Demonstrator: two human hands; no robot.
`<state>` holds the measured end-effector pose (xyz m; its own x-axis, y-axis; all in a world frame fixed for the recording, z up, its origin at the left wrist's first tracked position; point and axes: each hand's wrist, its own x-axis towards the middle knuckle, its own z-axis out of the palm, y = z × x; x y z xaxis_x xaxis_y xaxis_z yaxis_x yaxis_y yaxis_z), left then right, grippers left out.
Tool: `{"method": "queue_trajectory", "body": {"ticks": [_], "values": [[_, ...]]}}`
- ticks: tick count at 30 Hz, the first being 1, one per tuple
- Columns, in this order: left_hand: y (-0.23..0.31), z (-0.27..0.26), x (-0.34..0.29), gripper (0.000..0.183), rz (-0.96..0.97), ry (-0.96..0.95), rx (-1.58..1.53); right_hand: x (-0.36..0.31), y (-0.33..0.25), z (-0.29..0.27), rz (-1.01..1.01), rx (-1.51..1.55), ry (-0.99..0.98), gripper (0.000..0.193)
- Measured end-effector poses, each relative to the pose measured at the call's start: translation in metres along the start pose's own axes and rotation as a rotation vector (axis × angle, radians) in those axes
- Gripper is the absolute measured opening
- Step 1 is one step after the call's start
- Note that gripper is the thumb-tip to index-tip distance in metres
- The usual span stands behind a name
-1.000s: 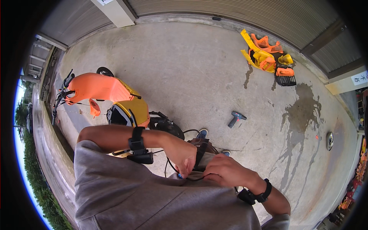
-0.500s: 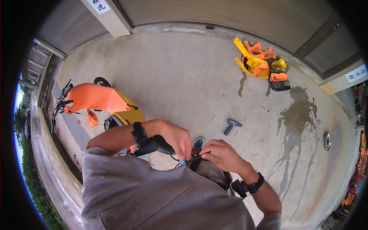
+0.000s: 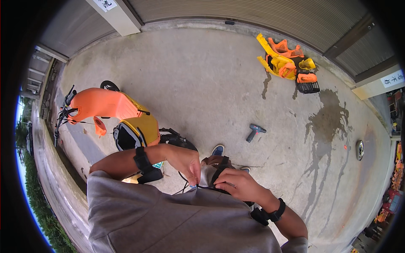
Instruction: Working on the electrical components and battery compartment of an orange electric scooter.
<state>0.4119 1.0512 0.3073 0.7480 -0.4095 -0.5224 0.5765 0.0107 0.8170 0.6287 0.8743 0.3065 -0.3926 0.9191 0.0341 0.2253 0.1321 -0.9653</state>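
Note:
My left hand (image 3: 184,161) is closed in a pinch in front of my grey shirt, its fingertips on a small blue piece (image 3: 193,186). A thin black cord (image 3: 182,177) hangs beside those fingers. Close by on the right, my right hand (image 3: 239,184) has its fingers curled together over a black strap or cord (image 3: 220,168) at my waist; its fingertips partly hide what they grip. Dark bands with small black boxes sit on both wrists. Left of my left hand stands an orange and yellow motor scooter (image 3: 105,104), its rear partly behind my forearm.
A cordless drill (image 3: 255,132) lies on the concrete ahead to the right. Yellow and orange body panels (image 3: 282,63) are piled near the shutter wall, beside a wet stain (image 3: 329,118). A small oval part (image 3: 360,150) lies far right. A low wall (image 3: 42,168) runs along the left.
Both hands have shifted slightly left and apart. My right hand has moved lower against my waist, and more of the scooter's rear shows.

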Motion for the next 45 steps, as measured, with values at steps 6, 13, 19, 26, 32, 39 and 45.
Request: {"method": "queue_trajectory", "body": {"ticks": [6, 13, 19, 26, 32, 39, 45], "values": [[-0.018, -0.022, -0.027, 0.027, -0.101, 0.146, -0.097, 0.015, 0.005, 0.015, 0.019, -0.078, -0.007, 0.010], [0.013, -0.075, -0.027, 0.033, 0.102, 0.421, -0.232, 0.036, 0.011, -0.024, 0.165, -0.036, 0.276, 0.011], [0.071, -0.111, 0.001, 0.034, 0.103, 0.543, -0.114, 0.048, 0.021, -0.059, -0.004, -0.193, 0.598, 0.012], [0.087, -0.094, 0.034, 0.038, -0.012, 0.558, 0.035, 0.047, 0.024, -0.051, 0.051, -0.389, 0.747, 0.044], [0.078, -0.086, 0.052, 0.034, 0.089, 0.455, -0.068, 0.056, 0.022, -0.039, 0.381, 0.373, 0.554, 0.054], [0.070, -0.100, 0.050, 0.033, 0.064, 0.307, -0.002, 0.051, 0.041, -0.043, 0.468, 0.362, 0.620, 0.037], [0.121, -0.183, -0.005, 0.033, 0.091, 0.869, 0.513, 0.012, 0.052, -0.061, 0.366, 0.410, 0.461, 0.033]]}}
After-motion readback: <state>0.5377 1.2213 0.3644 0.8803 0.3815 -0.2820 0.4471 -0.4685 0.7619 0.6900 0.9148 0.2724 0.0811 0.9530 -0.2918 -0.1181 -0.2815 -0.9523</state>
